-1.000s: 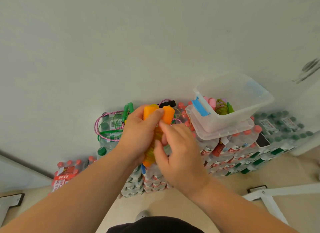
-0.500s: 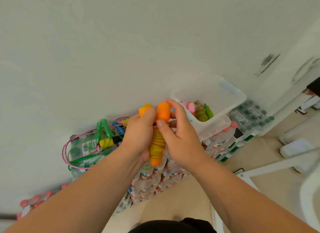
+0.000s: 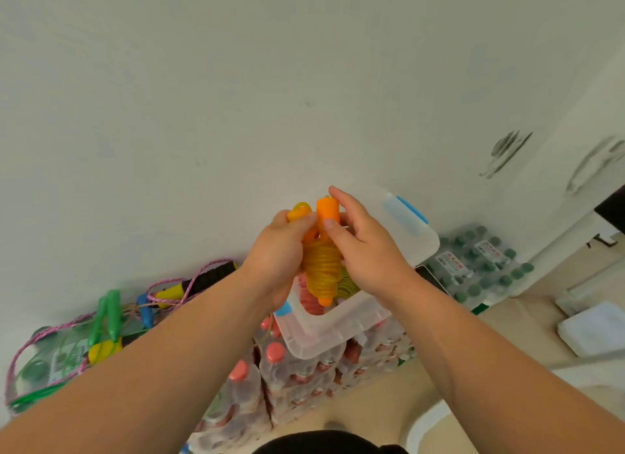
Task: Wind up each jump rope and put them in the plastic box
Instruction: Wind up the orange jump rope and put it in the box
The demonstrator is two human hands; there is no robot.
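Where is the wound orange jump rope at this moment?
Head view, centre: the orange jump rope is gripped between the left hand and the right hand, just above the open plastic box that sits on stacked bottle packs.

Plain off-white wall (image 3: 236, 98) fills most of the view, soft even light. Beige floor (image 3: 389, 396) down below. Shrink-wrapped packs of pink-capped bottles (image 3: 297, 376) and green-capped bottles (image 3: 480, 264) sit against the wall. White cabinet doors (image 3: 568, 122) with dark curved handles off to the right.
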